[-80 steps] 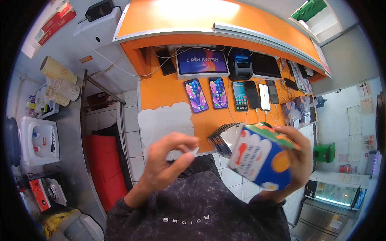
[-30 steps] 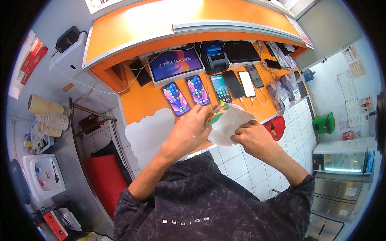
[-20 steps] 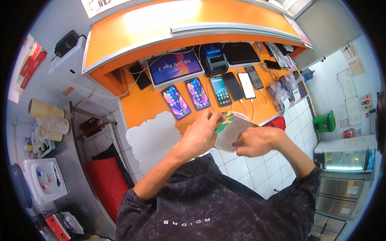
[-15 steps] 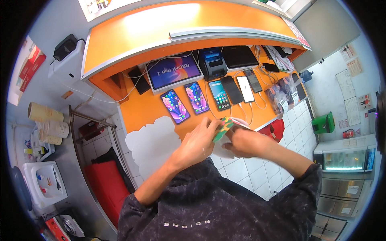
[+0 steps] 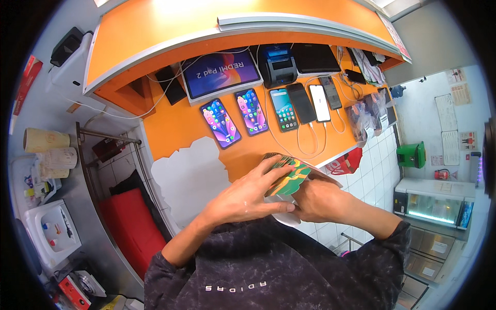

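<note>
A piece of printed card (image 5: 289, 178), green and yellow with a white reverse, is between my hands in front of my chest. My left hand (image 5: 248, 194) grips its left side, fingers over the printed face and thumb below. On the card's right side, my right hand (image 5: 323, 199) is closed with its fingers tucked behind the green part, so their tips are hidden. Left of my left hand lies a large white sheet (image 5: 188, 181) with a wavy cut edge, overhanging the near edge of the orange counter (image 5: 178, 132).
Several phones stand in a row beyond my hands, including a lit purple phone (image 5: 221, 123) and a white-screened phone (image 5: 320, 103) on a cable. Behind are a tablet box (image 5: 222, 75) and a small printer (image 5: 281, 70). Plastic-wrapped packages (image 5: 368, 116) lie at the right end.
The card has turned and opened out, showing more of its green and yellow face. My left hand's fingers have spread further over it. The whole view has shifted slightly.
</note>
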Demonstrator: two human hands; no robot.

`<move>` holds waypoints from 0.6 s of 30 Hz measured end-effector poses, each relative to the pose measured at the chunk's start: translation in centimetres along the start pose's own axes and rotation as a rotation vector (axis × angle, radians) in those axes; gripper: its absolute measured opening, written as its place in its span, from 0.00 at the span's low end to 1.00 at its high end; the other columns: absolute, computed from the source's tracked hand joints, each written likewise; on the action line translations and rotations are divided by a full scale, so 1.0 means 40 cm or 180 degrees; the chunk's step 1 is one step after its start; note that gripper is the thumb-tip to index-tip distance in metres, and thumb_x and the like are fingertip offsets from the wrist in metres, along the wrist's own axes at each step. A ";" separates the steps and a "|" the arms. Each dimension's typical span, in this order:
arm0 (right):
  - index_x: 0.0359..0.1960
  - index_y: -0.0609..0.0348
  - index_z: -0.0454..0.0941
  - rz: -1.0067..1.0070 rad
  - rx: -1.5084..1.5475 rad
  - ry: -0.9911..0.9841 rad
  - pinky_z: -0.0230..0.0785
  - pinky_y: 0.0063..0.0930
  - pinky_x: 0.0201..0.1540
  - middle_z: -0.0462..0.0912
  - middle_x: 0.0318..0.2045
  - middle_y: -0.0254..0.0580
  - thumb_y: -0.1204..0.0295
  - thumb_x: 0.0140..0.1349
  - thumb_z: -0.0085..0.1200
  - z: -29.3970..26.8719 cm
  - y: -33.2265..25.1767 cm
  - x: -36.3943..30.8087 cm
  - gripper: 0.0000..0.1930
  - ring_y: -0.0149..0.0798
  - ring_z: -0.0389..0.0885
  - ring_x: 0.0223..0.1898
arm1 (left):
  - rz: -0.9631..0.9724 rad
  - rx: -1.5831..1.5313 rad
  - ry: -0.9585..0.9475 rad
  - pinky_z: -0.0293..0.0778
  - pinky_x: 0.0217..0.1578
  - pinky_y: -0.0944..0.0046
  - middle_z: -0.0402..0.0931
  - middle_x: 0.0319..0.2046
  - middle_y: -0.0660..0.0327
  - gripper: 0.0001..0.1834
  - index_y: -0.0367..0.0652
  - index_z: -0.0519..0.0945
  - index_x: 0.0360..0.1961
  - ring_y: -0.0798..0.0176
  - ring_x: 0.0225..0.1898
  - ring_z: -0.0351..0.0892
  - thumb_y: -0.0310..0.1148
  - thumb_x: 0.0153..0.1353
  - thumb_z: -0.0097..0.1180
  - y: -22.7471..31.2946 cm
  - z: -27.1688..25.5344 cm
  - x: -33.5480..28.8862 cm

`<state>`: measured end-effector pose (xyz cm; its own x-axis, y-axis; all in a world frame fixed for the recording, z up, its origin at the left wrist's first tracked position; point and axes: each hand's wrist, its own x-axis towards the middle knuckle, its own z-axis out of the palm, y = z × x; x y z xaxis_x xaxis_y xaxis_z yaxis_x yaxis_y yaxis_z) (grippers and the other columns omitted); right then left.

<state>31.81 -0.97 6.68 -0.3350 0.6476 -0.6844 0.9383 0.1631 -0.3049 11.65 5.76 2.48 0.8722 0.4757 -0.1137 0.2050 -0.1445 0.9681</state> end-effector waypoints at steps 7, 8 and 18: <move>0.62 0.61 0.65 -0.0291 0.0138 -0.0034 0.54 0.47 0.68 0.67 0.61 0.58 0.61 0.60 0.55 -0.028 0.021 0.027 0.30 0.56 0.63 0.65 | 0.0021 0.0169 -0.0108 0.64 0.64 0.49 0.56 0.67 0.43 0.55 0.40 0.63 0.66 0.39 0.67 0.60 0.63 0.45 0.69 0.003 -0.024 0.024; 0.61 0.61 0.65 -0.0524 0.0080 0.0144 0.56 0.47 0.68 0.68 0.61 0.57 0.61 0.60 0.55 -0.034 0.023 0.027 0.29 0.55 0.64 0.64 | 0.0062 0.0177 -0.0138 0.64 0.63 0.49 0.56 0.67 0.43 0.54 0.40 0.63 0.66 0.40 0.67 0.61 0.63 0.45 0.69 0.001 -0.027 0.026; 0.62 0.58 0.67 -0.0892 0.0106 -0.0129 0.62 0.44 0.64 0.73 0.58 0.57 0.61 0.61 0.52 -0.049 0.054 0.053 0.28 0.52 0.71 0.61 | -0.0059 0.0092 0.0000 0.68 0.59 0.52 0.68 0.59 0.46 0.38 0.44 0.69 0.62 0.45 0.62 0.69 0.51 0.54 0.66 -0.004 -0.022 0.046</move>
<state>33.28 2.21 5.87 -0.5847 0.5504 -0.5960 0.8055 0.3066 -0.5071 12.83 7.42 2.29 0.8681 0.4786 -0.1317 0.2340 -0.1606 0.9589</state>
